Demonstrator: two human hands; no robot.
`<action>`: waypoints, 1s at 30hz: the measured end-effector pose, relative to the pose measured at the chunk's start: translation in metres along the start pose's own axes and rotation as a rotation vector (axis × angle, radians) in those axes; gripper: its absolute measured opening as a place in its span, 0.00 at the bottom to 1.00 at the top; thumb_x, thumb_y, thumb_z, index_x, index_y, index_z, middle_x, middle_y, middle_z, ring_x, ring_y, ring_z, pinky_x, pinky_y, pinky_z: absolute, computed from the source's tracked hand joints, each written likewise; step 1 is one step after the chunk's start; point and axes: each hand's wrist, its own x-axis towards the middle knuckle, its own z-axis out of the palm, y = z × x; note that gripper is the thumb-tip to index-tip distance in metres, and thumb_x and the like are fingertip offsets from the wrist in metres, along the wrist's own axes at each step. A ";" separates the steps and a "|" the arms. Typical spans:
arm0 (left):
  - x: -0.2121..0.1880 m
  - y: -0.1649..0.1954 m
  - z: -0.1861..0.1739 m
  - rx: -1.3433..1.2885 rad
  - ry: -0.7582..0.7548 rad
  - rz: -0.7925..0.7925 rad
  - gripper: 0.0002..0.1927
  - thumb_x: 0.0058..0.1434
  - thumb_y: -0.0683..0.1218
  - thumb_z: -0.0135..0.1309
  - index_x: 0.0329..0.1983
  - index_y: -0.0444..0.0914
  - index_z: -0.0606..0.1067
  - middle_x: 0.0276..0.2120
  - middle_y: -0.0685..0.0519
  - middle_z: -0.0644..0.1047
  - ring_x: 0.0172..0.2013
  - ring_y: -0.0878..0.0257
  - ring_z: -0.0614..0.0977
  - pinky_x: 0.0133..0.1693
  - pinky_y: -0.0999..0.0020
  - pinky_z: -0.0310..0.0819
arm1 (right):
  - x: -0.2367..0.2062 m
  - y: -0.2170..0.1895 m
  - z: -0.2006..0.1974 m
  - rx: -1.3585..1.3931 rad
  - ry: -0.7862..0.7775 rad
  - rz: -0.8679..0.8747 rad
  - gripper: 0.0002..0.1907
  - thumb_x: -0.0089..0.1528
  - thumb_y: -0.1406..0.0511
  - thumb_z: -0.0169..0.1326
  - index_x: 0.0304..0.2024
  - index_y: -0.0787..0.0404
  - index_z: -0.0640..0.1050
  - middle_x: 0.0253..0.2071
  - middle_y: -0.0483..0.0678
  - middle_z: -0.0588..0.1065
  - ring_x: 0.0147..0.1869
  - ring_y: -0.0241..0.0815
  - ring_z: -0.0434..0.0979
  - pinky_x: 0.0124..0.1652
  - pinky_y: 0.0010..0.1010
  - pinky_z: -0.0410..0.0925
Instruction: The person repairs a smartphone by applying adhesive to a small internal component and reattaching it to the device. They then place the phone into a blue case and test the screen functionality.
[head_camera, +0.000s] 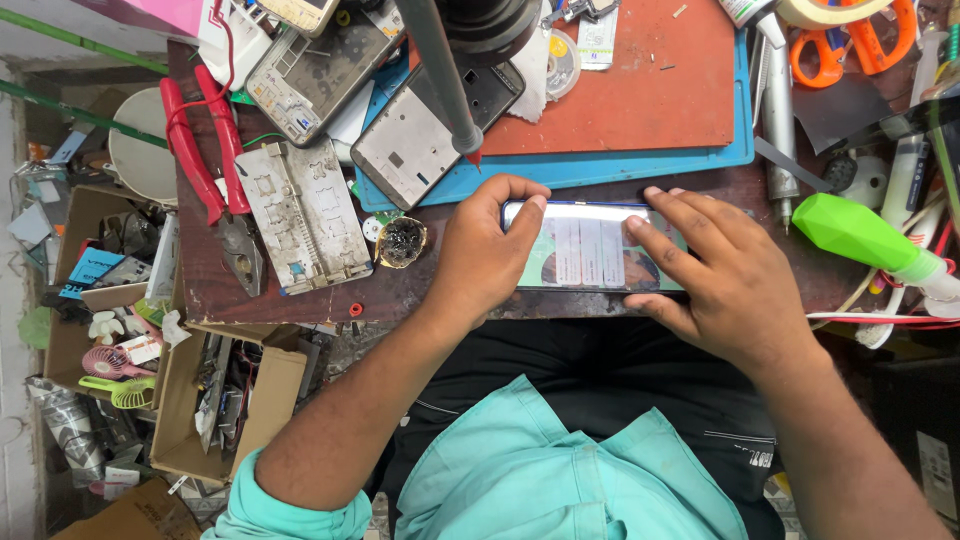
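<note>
— What is sitting at the middle of the frame?

— A smartphone (590, 253) with its screen lit is lying flat on the near edge of a dark brown worktable (200, 280), just right of centre. The left hand (485, 255) is curling around its left end, thumb on the near edge and fingers hooking over the far edge, so it is gripping the phone. The right hand (725, 275) is resting over the right end with fingers spread and flat on the glass, pressing rather than closing around it.

— And what is lying around it?

— Just behind, in the upper middle, a blue mat (600, 165) is carrying a red-orange pad (640, 90). A bare metal phone frame (425, 125) is leaning on the mat's left edge, under a dark pole (440, 75) that is crossing it. Left of that, a grey fixture plate (305, 215) and red-handled pliers (205, 150) are lying on the wood. A bright green tool (860, 235) is pointing in from the right edge, and orange scissors (850, 45) are showing at the upper right.

— And the room?

— Down the left side of the frame, open cardboard boxes (200, 400) full of parts are crowding the floor.
</note>
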 end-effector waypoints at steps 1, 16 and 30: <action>0.000 0.000 0.000 0.023 0.010 0.096 0.09 0.69 0.46 0.54 0.46 0.36 0.79 0.29 0.59 0.78 0.27 0.76 0.73 0.28 0.76 0.70 | -0.002 -0.002 0.001 -0.024 -0.013 0.021 0.36 0.55 0.48 0.59 0.62 0.56 0.74 0.65 0.55 0.71 0.67 0.57 0.70 0.62 0.49 0.66; 0.005 -0.015 0.003 0.102 -0.002 0.113 0.08 0.68 0.44 0.53 0.46 0.37 0.78 0.38 0.54 0.82 0.40 0.68 0.80 0.46 0.71 0.74 | -0.004 -0.004 0.000 -0.044 -0.036 0.048 0.39 0.46 0.61 0.62 0.62 0.53 0.74 0.65 0.51 0.71 0.67 0.55 0.70 0.61 0.48 0.66; -0.054 0.064 -0.029 0.251 -0.315 0.112 0.15 0.58 0.48 0.65 0.47 0.40 0.82 0.35 0.53 0.85 0.30 0.70 0.81 0.33 0.72 0.75 | -0.060 0.016 0.043 -0.480 0.523 -0.243 0.24 0.74 0.64 0.56 0.71 0.50 0.68 0.63 0.57 0.72 0.65 0.58 0.73 0.60 0.42 0.74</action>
